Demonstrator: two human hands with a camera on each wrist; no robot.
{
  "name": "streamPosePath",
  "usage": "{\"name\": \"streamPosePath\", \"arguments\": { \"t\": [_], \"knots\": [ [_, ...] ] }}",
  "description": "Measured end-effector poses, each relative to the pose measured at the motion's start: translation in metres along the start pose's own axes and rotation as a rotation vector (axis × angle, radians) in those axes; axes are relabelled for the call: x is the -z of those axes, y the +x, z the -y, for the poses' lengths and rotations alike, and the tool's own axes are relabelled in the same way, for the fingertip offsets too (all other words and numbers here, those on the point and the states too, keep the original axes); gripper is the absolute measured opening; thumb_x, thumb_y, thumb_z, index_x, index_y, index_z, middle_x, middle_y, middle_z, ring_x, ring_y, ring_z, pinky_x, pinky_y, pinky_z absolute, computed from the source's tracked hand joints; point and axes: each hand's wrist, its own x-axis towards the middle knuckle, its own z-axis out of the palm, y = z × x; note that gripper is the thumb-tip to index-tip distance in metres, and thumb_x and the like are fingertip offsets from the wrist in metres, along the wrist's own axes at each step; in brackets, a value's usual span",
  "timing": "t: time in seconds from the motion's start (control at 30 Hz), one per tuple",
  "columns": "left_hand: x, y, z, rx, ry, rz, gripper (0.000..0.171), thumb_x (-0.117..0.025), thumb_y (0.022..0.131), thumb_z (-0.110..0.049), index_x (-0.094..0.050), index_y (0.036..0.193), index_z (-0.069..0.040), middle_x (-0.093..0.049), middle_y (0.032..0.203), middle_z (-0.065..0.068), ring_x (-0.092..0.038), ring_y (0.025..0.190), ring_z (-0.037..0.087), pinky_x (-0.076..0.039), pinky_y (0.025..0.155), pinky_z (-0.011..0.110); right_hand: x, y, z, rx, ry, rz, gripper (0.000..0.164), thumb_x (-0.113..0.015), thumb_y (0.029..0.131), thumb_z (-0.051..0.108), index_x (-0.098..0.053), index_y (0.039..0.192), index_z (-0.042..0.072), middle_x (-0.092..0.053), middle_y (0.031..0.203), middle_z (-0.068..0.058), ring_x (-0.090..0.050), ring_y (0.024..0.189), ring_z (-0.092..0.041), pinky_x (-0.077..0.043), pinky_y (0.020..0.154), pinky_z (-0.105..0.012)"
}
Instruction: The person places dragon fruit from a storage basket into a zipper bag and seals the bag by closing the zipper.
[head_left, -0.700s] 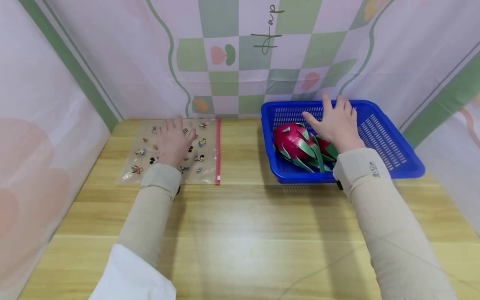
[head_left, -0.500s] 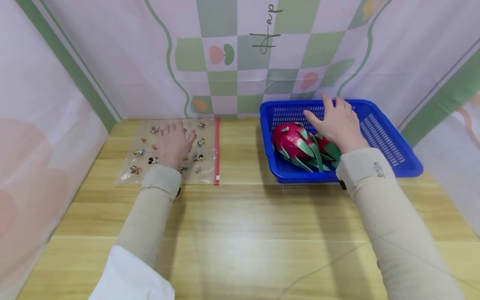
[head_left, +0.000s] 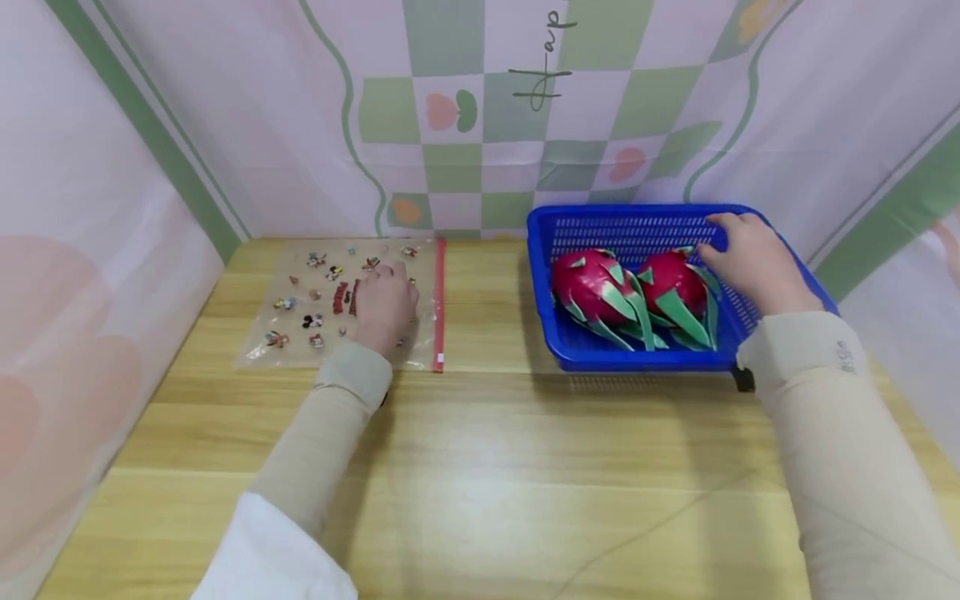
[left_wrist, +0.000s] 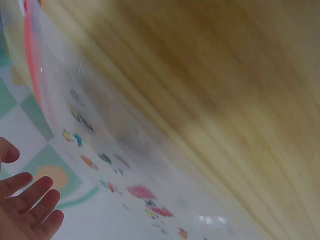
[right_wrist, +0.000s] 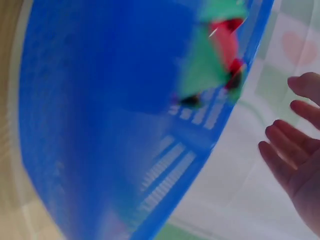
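Your right hand [head_left: 753, 262] has its fingers loosely bent, thumb apart, pinching nothing; your left hand's [head_left: 386, 304] fingers hang relaxed over the plastic bag [head_left: 339, 300]. Both hands have shifted rightward, uncovering the fruits: the near one [head_left: 673, 287] and its neighbour [head_left: 592, 287] lie left of your right fingers, unheld, inside the blue basket [head_left: 637, 362].

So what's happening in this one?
A person's left hand hovers over a clear printed zip bag lying flat on a wooden table, while the right hand hovers over a blue basket. Two red-and-green dragon fruits lie inside it, beside that hand. Neither hand grips anything.
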Motion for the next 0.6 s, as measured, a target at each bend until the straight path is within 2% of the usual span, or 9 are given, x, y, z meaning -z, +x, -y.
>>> {"name": "streamPosePath", "arguments": {
  "t": [0.13, 0.2, 0.3, 0.37, 0.47, 0.53, 0.6],
  "knots": [
    [-0.006, -0.006, -0.010, -0.105, 0.145, 0.037, 0.030, -0.053, 0.094, -0.025, -0.062, 0.113, -0.004, -0.055, 0.119, 0.013, -0.056, 0.109, 0.031, -0.053, 0.094, 0.041, -0.003, -0.004, -0.023, 0.007, 0.040, -0.058, 0.055, -0.041, 0.098, 0.021, -0.029, 0.146, -0.004, -0.027, 0.145, -0.040, -0.024, 0.131, -0.060, -0.021, 0.104, -0.073],
    [-0.010, -0.008, -0.015, -0.105, 0.094, 0.034, 0.032, -0.052, 0.094, -0.026, -0.061, 0.116, -0.004, -0.055, 0.121, 0.013, -0.055, 0.111, 0.030, -0.053, 0.094, 0.041, -0.005, -0.006, -0.033, -0.009, 0.062, -0.083, 0.056, -0.041, 0.098, 0.020, -0.027, 0.147, -0.003, -0.027, 0.145, -0.040, -0.023, 0.131, -0.060, -0.020, 0.104, -0.074],
    [-0.017, -0.009, -0.020, -0.061, -0.045, 0.019, 0.037, -0.044, 0.099, -0.029, -0.056, 0.121, -0.002, -0.059, 0.120, 0.015, -0.057, 0.111, 0.031, -0.054, 0.091, 0.041, -0.010, -0.010, -0.048, -0.027, 0.086, -0.116, 0.056, -0.040, 0.097, 0.019, -0.027, 0.146, -0.005, -0.026, 0.144, -0.041, -0.023, 0.132, -0.060, -0.018, 0.105, -0.074],
    [-0.022, -0.008, -0.022, -0.039, -0.137, 0.024, 0.043, -0.039, 0.101, -0.034, -0.051, 0.127, -0.002, -0.059, 0.122, 0.018, -0.056, 0.115, 0.033, -0.051, 0.096, 0.045, -0.014, -0.012, -0.058, -0.033, 0.093, -0.129, 0.057, -0.039, 0.096, 0.019, -0.027, 0.146, -0.006, -0.026, 0.143, -0.042, -0.023, 0.131, -0.061, -0.019, 0.105, -0.073],
    [-0.028, -0.009, -0.026, -0.033, -0.182, 0.059, 0.054, -0.035, 0.100, -0.045, -0.045, 0.134, -0.004, -0.055, 0.129, 0.019, -0.052, 0.122, 0.036, -0.045, 0.103, 0.049, -0.018, -0.015, -0.073, -0.036, 0.103, -0.131, 0.058, -0.039, 0.095, 0.019, -0.026, 0.145, -0.009, -0.025, 0.142, -0.044, -0.022, 0.130, -0.061, -0.018, 0.104, -0.074],
    [-0.031, -0.010, -0.028, -0.035, -0.186, 0.078, 0.061, -0.037, 0.098, -0.050, -0.040, 0.140, -0.006, -0.050, 0.137, 0.019, -0.046, 0.128, 0.037, -0.039, 0.109, 0.052, -0.021, -0.017, -0.081, -0.040, 0.111, -0.134, 0.059, -0.039, 0.094, 0.018, -0.026, 0.144, -0.010, -0.025, 0.141, -0.045, -0.022, 0.130, -0.062, -0.018, 0.103, -0.074],
    [-0.033, -0.010, -0.029, -0.032, -0.172, 0.080, 0.065, -0.038, 0.096, -0.054, -0.039, 0.141, -0.007, -0.048, 0.140, 0.019, -0.045, 0.130, 0.037, -0.038, 0.108, 0.053, -0.022, -0.020, -0.087, -0.057, 0.121, -0.137, 0.060, -0.040, 0.093, 0.017, -0.026, 0.145, -0.010, -0.023, 0.141, -0.046, -0.021, 0.129, -0.063, -0.019, 0.102, -0.076]
  ]
}}
